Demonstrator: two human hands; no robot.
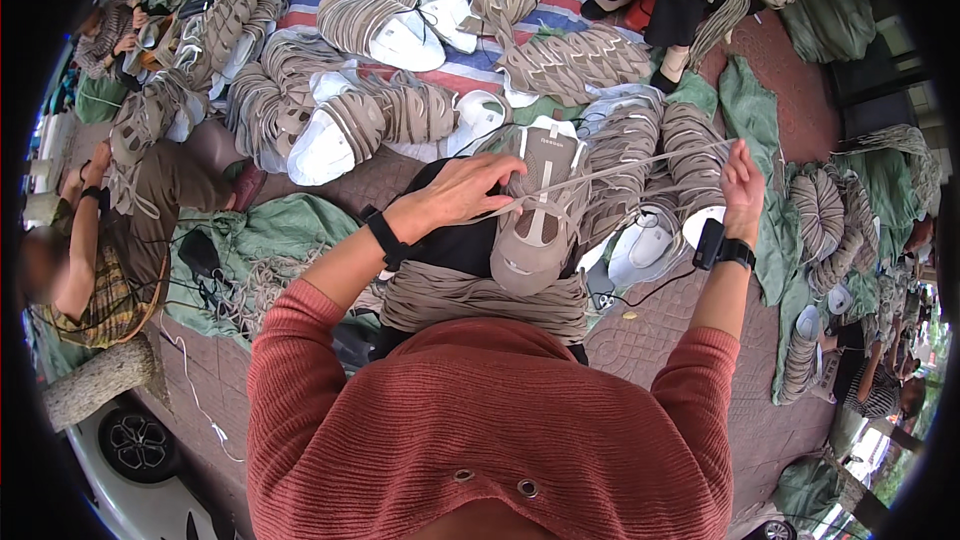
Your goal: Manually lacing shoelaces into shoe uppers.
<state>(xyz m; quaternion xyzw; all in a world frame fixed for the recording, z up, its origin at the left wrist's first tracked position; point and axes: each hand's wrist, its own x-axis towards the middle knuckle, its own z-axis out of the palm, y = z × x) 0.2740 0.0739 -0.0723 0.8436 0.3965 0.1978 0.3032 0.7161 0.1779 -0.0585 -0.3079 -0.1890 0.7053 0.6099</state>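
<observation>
A taupe shoe upper (537,245) with a pale tongue tip lies on my lap, its rounded toe toward me. A taupe shoelace (640,162) runs across it, pulled nearly straight to the right. My right hand (741,180) is closed in a pinch on the lace's far end, well away from the shoe. At the shoe's left edge, my left hand (465,187) has its thumb and curled fingers on the lace; its other fingers are partly hidden. A loose loop of lace hangs over the middle of the shoe.
A bundle of taupe laces (480,302) lies across my lap. Rows of stacked uppers (625,145) stand ahead, some on a striped sheet (465,68). Green cloth (755,140) lies to the right. A seated person (95,280) is at left; another person's legs (672,25) show at the far right.
</observation>
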